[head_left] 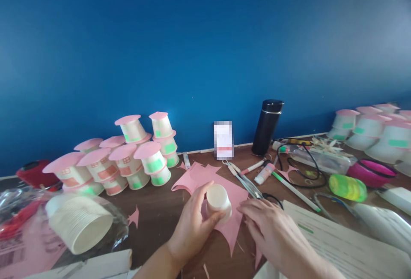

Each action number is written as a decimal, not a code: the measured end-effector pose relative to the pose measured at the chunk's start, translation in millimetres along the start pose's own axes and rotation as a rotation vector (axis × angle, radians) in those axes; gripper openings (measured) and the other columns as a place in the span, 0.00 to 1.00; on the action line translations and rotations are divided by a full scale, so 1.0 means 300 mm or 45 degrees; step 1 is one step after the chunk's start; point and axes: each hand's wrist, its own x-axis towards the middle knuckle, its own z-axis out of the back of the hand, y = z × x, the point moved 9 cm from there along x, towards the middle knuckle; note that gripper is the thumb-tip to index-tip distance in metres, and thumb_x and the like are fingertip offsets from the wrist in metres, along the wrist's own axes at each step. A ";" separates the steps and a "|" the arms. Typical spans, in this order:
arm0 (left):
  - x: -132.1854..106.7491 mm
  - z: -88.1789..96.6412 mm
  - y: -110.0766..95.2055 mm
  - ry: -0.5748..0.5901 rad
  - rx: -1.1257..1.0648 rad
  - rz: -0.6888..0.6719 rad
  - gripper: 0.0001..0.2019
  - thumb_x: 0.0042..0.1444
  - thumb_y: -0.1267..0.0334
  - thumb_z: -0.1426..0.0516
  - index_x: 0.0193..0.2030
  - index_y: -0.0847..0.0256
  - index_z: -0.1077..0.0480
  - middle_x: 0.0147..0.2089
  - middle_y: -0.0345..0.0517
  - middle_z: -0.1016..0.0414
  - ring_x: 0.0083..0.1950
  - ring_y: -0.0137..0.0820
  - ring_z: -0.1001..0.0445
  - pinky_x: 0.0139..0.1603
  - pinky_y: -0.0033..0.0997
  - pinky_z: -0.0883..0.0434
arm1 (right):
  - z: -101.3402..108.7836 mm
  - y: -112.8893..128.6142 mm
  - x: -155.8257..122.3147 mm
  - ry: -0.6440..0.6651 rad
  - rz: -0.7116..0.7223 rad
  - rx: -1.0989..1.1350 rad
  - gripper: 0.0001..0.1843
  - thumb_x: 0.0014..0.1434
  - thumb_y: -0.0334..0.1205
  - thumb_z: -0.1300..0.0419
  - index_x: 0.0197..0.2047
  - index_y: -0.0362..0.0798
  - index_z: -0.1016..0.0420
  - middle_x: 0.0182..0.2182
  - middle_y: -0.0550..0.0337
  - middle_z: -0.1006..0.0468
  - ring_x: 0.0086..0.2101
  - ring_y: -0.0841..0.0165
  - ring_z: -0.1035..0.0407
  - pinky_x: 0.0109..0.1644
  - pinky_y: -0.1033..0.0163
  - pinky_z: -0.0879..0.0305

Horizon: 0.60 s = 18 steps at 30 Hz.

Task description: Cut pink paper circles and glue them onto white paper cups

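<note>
My left hand [195, 219] is wrapped around a small white paper cup [218, 197], thumb in front and fingers behind. The cup is upright above a cut-up sheet of pink paper [233, 184]. My right hand [271, 227] lies low to the right of the cup, fingers stretched forward and touching the paper's right edge; it holds nothing that I can see. Just beyond its fingertips lies a long-legged metal tool [247, 181], which looks like a drawing compass. A black loop [272, 200] shows behind that hand.
Stacked paper cups with pink paper tops [149, 159] stand at left, and more [382, 131] at far right. Nested cups [78, 223] lie in plastic. A black flask [268, 127] and a phone [224, 139] stand by the blue wall. Right are a glue stick [265, 173] and a printed sheet [343, 240].
</note>
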 end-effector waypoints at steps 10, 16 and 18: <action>-0.012 -0.038 -0.023 0.135 -0.008 -0.050 0.29 0.54 0.51 0.40 0.62 0.53 0.42 0.62 0.50 0.35 0.63 0.41 0.38 0.63 0.43 0.40 | -0.007 -0.003 -0.002 0.010 -0.017 0.005 0.21 0.54 0.25 0.48 0.42 0.56 0.22 0.38 0.60 0.19 0.41 0.61 0.27 0.45 0.58 0.34; -0.011 -0.051 -0.031 0.171 0.022 -0.053 0.30 0.55 0.51 0.41 0.62 0.53 0.43 0.63 0.48 0.36 0.63 0.39 0.38 0.63 0.41 0.40 | -0.006 0.004 -0.004 -0.003 -0.006 0.011 0.21 0.54 0.25 0.48 0.42 0.56 0.22 0.38 0.59 0.19 0.41 0.61 0.27 0.45 0.60 0.35; -0.011 -0.051 -0.028 0.172 0.028 -0.056 0.30 0.55 0.51 0.41 0.63 0.52 0.44 0.63 0.47 0.36 0.64 0.38 0.39 0.63 0.40 0.40 | -0.009 0.002 -0.004 0.001 -0.011 0.011 0.20 0.54 0.25 0.48 0.40 0.55 0.22 0.37 0.58 0.19 0.41 0.62 0.27 0.45 0.60 0.35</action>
